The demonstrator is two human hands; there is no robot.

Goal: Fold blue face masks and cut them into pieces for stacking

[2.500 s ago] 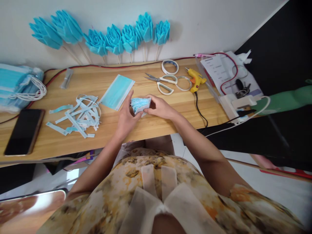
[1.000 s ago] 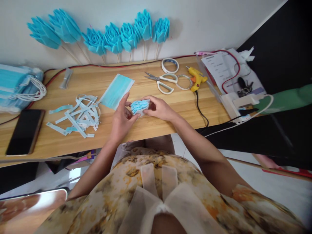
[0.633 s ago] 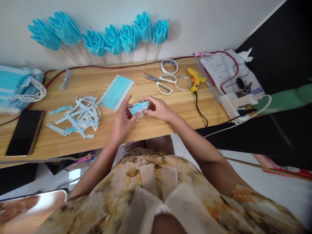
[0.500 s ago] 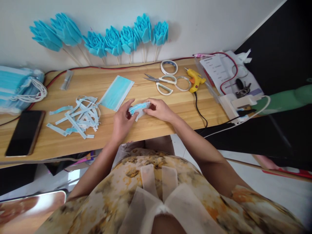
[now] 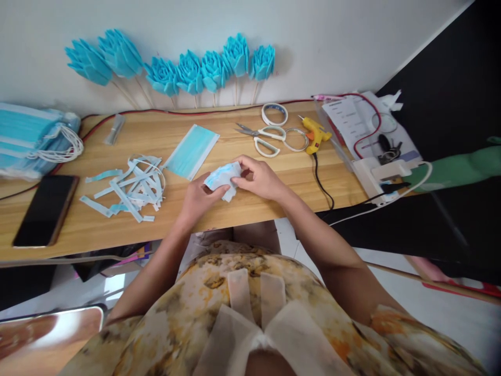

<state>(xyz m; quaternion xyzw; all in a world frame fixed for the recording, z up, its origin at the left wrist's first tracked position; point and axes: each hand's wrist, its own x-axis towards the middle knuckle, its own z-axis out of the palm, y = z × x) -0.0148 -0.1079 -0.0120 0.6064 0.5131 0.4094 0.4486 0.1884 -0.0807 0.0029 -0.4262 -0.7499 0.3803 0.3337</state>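
Between my two hands is a bunched blue-and-white piece of face mask material [image 5: 223, 179], held just above the front of the table. My left hand [image 5: 199, 201] grips its left end, with the thumb across the near side. On the right end, my right hand [image 5: 258, 178] pinches it between thumb and fingers. A flat blue face mask [image 5: 192, 151] without ear loops lies just beyond my left hand. Left of that hand is a loose heap of cut mask strips and ear loops [image 5: 135, 188].
Several blue flowers on sticks [image 5: 213, 70] lean against the wall. Scissors [image 5: 266, 137], a tape roll [image 5: 274, 114] and a yellow glue gun [image 5: 314, 134] lie at the back right. At the left are a phone [image 5: 46, 211] and packed masks [image 5: 27, 136]. A power strip [image 5: 376, 175] sits at the right edge.
The mask material has been turned and spread, so more of its pale face shows and its folded edges show less. Both hands keep hold of it. The camera view has shifted slightly.
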